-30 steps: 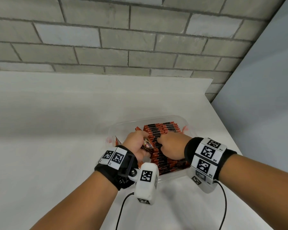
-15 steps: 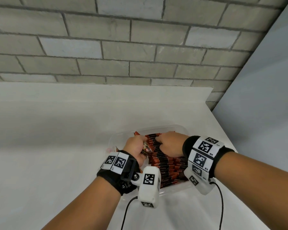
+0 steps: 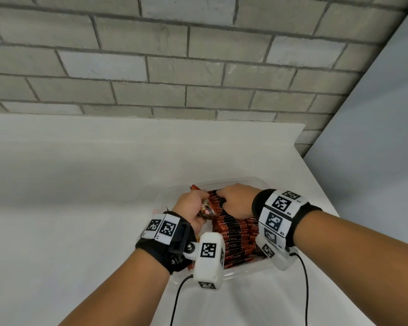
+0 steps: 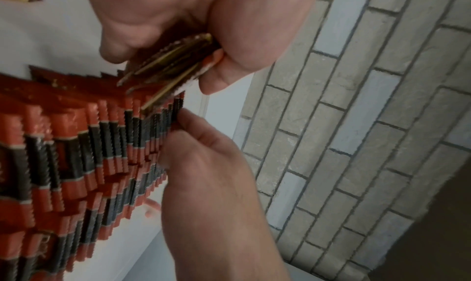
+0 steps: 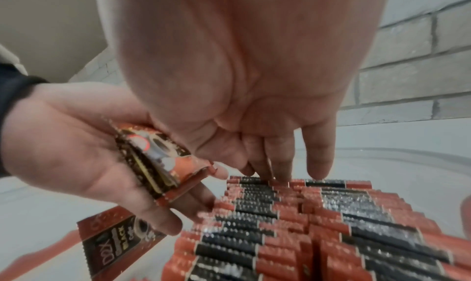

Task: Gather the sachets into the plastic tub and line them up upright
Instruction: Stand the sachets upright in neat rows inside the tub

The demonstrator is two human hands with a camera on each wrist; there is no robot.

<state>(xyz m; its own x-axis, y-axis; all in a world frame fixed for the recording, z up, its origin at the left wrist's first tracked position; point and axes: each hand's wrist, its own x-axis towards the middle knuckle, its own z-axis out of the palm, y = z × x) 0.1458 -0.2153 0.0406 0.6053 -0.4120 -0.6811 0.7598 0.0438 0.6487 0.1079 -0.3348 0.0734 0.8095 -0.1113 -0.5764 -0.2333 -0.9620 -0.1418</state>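
Observation:
A clear plastic tub (image 3: 246,274) near the table's right edge holds a long row of red-and-black sachets (image 3: 233,234) standing upright. My left hand (image 3: 193,205) grips a small stack of sachets (image 3: 206,209) over the tub's left side, beside the row; the stack (image 5: 158,164) lies between thumb and fingers. My right hand (image 3: 236,198) reaches to the far end of the row, and its fingertips (image 5: 280,174) rest on the tops of the last sachets (image 5: 305,215). One loose sachet (image 5: 114,237) lies flat on the tub floor under my left hand.
The tub stands on a white table (image 3: 80,231) with a grey brick wall (image 3: 198,67) behind it and a pale wall (image 3: 375,161) to the right. Two black cables (image 3: 177,300) trail from my wrists toward the front edge.
My right hand has slid along the row toward the tub's far end. My left hand has followed it a little, still holding the stack.

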